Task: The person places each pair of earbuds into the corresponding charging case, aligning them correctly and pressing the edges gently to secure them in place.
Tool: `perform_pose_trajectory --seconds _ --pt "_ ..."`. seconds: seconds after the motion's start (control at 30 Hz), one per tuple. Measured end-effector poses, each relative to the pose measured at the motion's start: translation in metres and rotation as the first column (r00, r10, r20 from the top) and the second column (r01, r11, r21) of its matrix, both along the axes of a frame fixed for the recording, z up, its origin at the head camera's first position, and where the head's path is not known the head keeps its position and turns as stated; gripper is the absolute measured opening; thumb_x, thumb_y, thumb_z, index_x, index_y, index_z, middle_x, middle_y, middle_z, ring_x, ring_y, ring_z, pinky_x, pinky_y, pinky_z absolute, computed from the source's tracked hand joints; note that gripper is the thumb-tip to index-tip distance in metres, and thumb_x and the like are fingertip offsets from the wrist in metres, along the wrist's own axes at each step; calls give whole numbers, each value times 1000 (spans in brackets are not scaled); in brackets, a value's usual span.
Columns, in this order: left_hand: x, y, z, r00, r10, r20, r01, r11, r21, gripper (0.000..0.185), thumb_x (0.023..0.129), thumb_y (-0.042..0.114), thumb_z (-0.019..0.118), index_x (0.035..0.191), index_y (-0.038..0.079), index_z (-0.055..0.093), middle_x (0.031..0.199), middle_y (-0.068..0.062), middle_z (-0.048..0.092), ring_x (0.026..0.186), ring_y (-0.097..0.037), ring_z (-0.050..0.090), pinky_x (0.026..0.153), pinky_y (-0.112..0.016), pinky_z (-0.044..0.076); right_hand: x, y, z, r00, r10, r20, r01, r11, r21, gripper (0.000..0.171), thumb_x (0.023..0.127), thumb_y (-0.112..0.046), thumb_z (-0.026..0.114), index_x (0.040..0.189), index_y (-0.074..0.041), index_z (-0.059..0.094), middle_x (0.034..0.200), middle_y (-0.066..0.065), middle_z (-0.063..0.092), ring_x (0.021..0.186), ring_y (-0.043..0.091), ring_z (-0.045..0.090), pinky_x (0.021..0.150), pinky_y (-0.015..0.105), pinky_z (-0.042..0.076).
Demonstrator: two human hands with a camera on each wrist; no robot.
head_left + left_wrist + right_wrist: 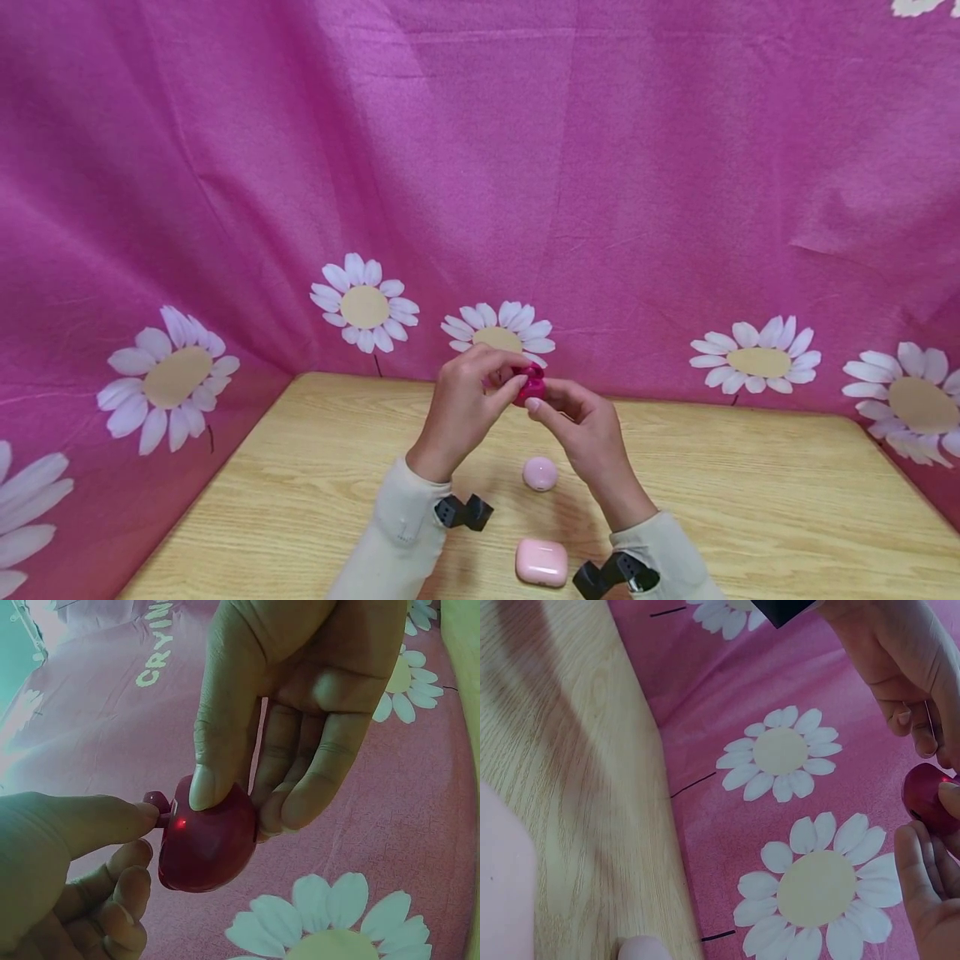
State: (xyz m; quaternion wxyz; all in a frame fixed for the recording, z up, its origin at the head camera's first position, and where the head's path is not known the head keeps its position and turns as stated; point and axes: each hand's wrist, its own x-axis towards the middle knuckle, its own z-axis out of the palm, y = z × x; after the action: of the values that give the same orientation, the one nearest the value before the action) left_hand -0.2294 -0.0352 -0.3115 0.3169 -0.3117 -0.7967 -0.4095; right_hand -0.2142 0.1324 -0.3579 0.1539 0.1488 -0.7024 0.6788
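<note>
Above the table's far part, my right hand (592,425) holds a glossy dark red earbud case (532,390), its thumb pressed on the case side. A small red light glows on the case (210,847) in the left wrist view. My left hand (468,400) pinches a small red earbud (156,801) between thumb and index finger, right at the case's edge. In the right wrist view the case (928,796) shows at the right edge, between both hands.
On the wooden table (337,500) a round pale pink case (540,473) lies below the hands. Nearer the front is a glossy pink rounded-rectangular case (542,562). A pink cloth with white daisies (615,208) hangs behind the table.
</note>
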Motion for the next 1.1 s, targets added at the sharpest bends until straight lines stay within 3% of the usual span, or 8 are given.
perform_pose_trajectory --seconds 0.27,0.67,1.1 --pt "0 1 0 1000 13 -3 -14 999 -34 18 82 12 78 100 12 76 82 4 61 72 -6 59 65 -19 49 -1 0 -1 1000 3 -15 -3 1000 -7 28 86 -9 73 112 0 68 96 16 70 83 16 68 80 31 55" --pt "0 2 -1 999 23 25 -22 999 -46 20 81 14 79 101 13 76 80 5 59 72 -7 58 64 -27 51 0 1 0 1000 7 -5 -7 1000 -13 28 86 -8 72 112 1 67 98 18 70 84 16 68 81 30 55" --pt "1 1 -1 999 41 12 -41 997 -58 20 81 14 79 101 13 77 80 5 59 72 -7 58 64 -20 48 0 1 1 1000 11 -8 -11 1000 -14 28 86 -9 72 112 1 67 98 17 70 84 17 68 81 31 55"
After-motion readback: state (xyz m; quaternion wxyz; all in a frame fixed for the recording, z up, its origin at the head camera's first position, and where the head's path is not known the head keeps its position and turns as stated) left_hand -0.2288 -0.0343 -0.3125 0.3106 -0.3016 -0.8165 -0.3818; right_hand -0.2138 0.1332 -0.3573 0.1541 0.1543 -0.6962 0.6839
